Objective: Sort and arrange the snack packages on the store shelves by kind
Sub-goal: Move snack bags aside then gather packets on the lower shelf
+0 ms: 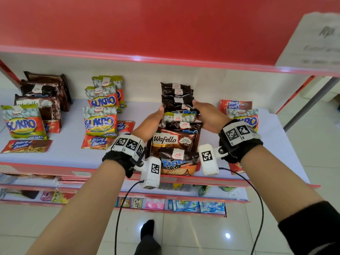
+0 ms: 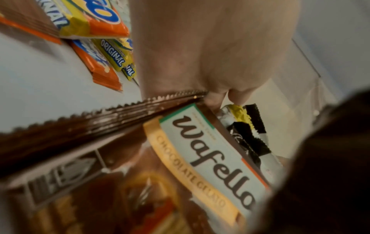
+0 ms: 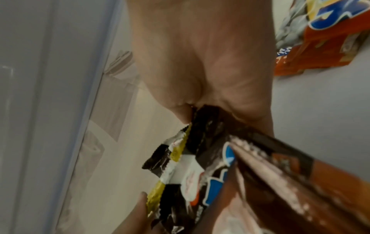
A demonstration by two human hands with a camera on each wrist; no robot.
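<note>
A front-to-back row of packs lies mid-shelf. It holds dark Tic Tac packs (image 1: 177, 105), one Sukro pack (image 1: 178, 117), a brown Wafello pack (image 1: 173, 140) and a front Tic Tac pack (image 1: 176, 162). My hands flank the row near the Sukro pack. My left hand (image 1: 156, 116) presses its fingers against the packs' left edges. My right hand (image 1: 206, 115) grips a dark Tic Tac pack (image 3: 208, 126), thumb over its top. The Wafello pack (image 2: 210, 158) fills the left wrist view below my palm (image 2: 210, 47).
Sukro (image 1: 24, 122), Wafello (image 1: 42, 92) and Mary Queen (image 1: 25, 145) packs lie at the left. More Sukro (image 1: 101, 120) lies centre-left, and Sukro on Mary Queen (image 1: 242, 115) at the right. A red shelf edge (image 1: 165, 59) overhangs, with a paper sign (image 1: 312, 43). Lower shelves (image 1: 184, 203) jut out below.
</note>
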